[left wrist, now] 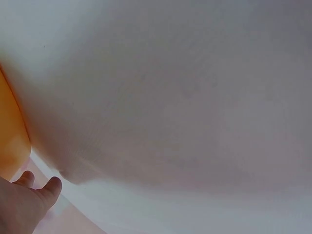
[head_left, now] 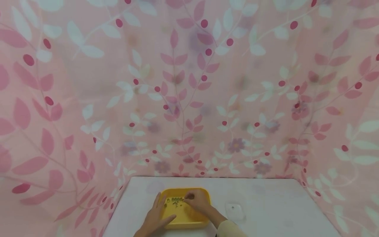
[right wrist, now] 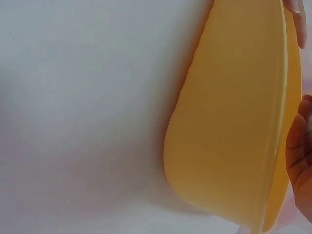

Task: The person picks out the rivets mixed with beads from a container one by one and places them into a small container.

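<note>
A yellow rectangular tray [head_left: 186, 225] sits on the white table. Inside, several small round greenish pieces [head_left: 176, 199] form a row near the back, with tiny dark bits [head_left: 175, 204] scattered below them. My left hand [head_left: 154, 215] rests at the tray's left side, its fingers straight along the rim and its thumb over the near left corner. Over the tray's right half, my right hand [head_left: 197, 200] has its fingers curled, and the fingertips pinch a tiny piece at the right end of the row. That piece is mostly hidden and too small to make out.
A small clear, squarish container or lid [head_left: 235, 211] with a dark dot in its middle lies right of the tray. White table [head_left: 272, 207] extends on both sides. Pink leaf-patterned curtains [head_left: 189, 98] hang behind and at both sides.
</note>
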`<state>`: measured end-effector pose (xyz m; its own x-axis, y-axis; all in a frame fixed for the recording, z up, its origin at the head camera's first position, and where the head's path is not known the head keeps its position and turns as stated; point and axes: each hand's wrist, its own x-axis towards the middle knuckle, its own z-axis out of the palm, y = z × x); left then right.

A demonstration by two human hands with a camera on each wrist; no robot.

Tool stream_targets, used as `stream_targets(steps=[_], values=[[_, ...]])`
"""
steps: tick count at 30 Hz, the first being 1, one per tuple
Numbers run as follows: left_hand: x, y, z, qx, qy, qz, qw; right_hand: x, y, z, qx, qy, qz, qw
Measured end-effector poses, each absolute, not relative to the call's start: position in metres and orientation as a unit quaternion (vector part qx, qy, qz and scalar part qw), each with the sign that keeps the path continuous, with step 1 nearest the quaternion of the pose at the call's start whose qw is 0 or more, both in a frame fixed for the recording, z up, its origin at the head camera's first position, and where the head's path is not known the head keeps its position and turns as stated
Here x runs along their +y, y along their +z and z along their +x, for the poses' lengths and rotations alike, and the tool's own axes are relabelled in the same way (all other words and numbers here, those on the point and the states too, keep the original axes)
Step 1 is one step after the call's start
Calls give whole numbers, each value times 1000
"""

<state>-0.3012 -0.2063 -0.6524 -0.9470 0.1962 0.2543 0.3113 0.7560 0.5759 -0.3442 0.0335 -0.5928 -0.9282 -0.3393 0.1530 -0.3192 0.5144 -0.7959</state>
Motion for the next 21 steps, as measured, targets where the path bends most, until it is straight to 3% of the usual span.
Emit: stream_targets(steps=[7,15,21], values=[[-203,-650,-299,-930,-308,-154,130,41,-587,-343,870,-453,-192,16],[-206,-650,-301,-936,-313,-134,88,56,-581,-346,853,-475,-217,-6],[-205,-650,-302,-940,-300,-133,94,72,-577,-347,848,-488,-208,-4]])
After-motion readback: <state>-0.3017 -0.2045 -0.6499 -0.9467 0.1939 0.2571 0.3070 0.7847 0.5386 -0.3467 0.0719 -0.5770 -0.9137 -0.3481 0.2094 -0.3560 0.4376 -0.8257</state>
